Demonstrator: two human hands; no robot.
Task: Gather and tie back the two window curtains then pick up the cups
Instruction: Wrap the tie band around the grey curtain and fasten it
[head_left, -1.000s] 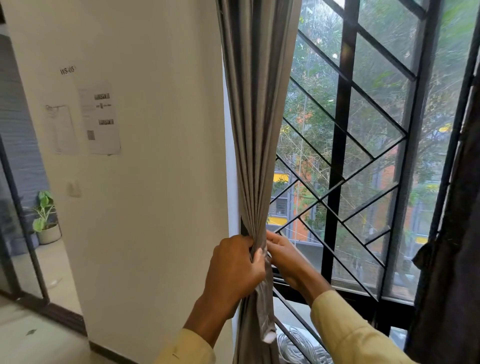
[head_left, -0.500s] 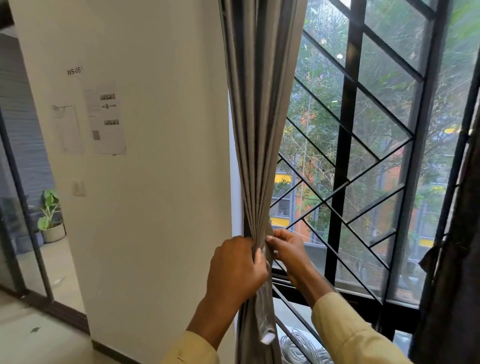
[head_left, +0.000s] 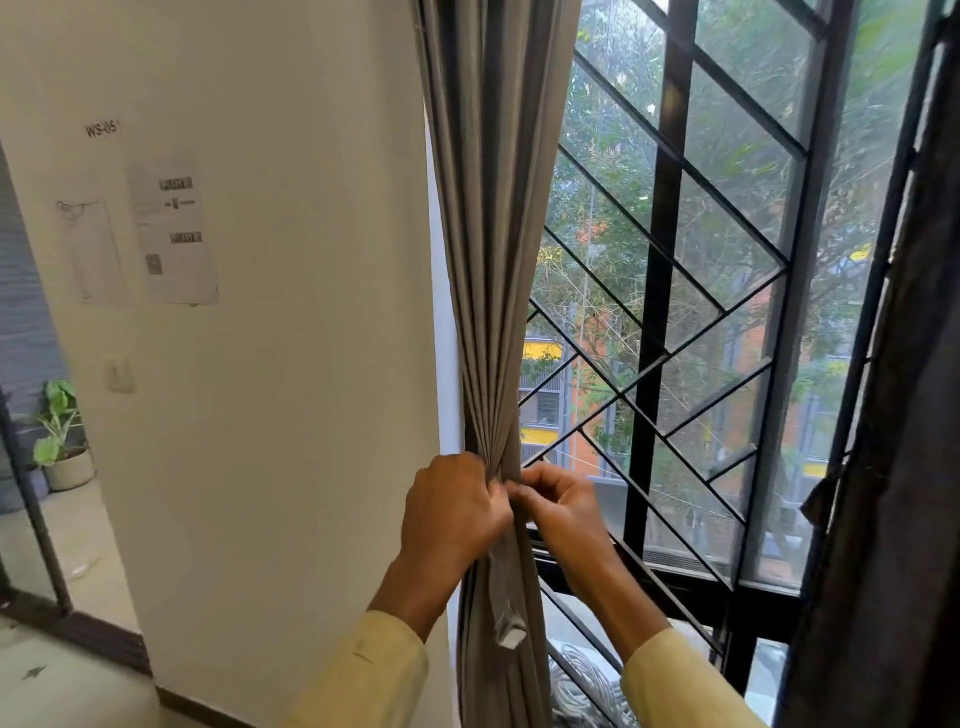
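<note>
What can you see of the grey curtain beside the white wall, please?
The grey curtain is matte woven-looking fabric, hanging in long vertical pleats between the white wall and the black window grille. It is gathered to a narrow waist, where the left hand grips it and the right hand pinches it from the window side. Below them a matching grey strip dangles, pale tab at its end. Top and hem are out of frame.

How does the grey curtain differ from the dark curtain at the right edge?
The grey curtain is pale; the dark curtain is near black. The left hand and right hand grip the grey curtain into tight pleats; no hand touches the dark curtain. Both hang beside the window grille.
</note>
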